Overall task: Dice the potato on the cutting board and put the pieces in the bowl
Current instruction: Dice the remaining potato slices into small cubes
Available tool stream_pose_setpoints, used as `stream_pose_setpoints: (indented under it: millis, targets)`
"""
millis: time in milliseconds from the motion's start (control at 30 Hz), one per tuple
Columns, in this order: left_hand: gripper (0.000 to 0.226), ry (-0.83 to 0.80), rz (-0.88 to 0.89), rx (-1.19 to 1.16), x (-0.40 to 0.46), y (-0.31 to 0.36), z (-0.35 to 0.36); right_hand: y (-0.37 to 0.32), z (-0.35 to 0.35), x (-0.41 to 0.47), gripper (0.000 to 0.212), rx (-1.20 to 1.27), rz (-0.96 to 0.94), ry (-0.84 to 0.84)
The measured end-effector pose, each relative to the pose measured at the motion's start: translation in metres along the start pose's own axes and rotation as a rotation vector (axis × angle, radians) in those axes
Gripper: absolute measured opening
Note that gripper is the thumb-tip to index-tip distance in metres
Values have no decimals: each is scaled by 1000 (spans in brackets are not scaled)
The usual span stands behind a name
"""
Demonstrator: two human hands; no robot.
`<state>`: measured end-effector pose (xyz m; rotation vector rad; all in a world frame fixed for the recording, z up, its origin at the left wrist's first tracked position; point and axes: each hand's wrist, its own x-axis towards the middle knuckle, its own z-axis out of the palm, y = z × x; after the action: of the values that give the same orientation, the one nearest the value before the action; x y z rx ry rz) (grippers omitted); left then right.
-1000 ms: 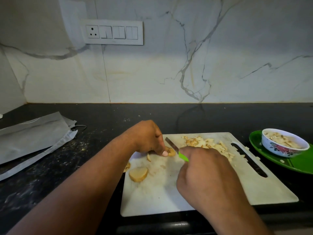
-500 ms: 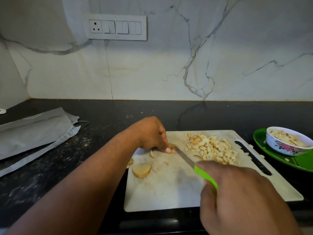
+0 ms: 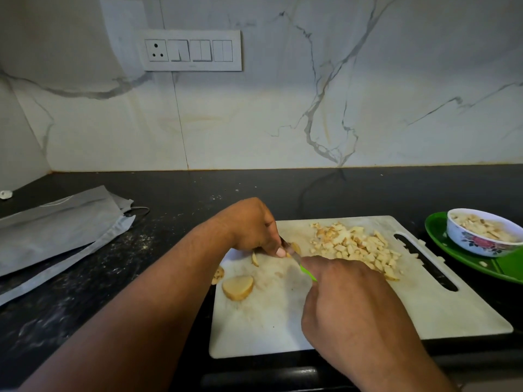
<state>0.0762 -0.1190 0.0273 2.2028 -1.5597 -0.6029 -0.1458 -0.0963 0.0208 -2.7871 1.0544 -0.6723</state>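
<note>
Two hands are working at the cutting board [image 3: 353, 315], where we are dicing potato.

We are gripping the green-handled knife [image 3: 300, 263] in our right hand [image 3: 348, 304], blade meeting the small potato piece [image 3: 295, 247] that our left hand [image 3: 254, 227] is pinching with curled fingers. One thick slice [image 3: 237, 287] is lying to the left, the diced pile [image 3: 359, 246] is sitting to the right, and the bowl [image 3: 481, 236] is holding pieces on the green plate [image 3: 464, 257].

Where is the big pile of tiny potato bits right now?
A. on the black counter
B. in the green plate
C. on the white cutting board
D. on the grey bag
C: the pile of diced potato lies on the far part of the white cutting board, past both hands.
</note>
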Motion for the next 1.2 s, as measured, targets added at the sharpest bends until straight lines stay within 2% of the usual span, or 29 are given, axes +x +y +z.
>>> stream_pose_setpoints:
  millis: [267, 400, 500, 633, 700, 933, 1200]
  targets:
    - [15, -25, 75, -18, -4, -5, -3, 14, -28, -37, 47, -16, 43, 0]
    - [14, 6, 135, 81, -12, -8, -10, 36, -9, -27, 44, 156, 83, 161]
    - [26, 64, 214, 118, -13, -4, -9, 46, 10, -13, 42, 334, 120, 246]
    - [44, -2, 323, 122, -10, 2, 3, 51, 16, -14, 39, 447, 143, 278]
    - [38, -14, 316, 143, -3, 2, 9, 53, 18, -15, 39, 449, 141, 274]
    - [11, 118, 259, 61, 4, 4, 22, 56, 20, -15, 39, 461, 151, 262]
    - [13, 328, -34, 83, 12, 14, 34, 57, 22, -14, 38, 456, 133, 234]
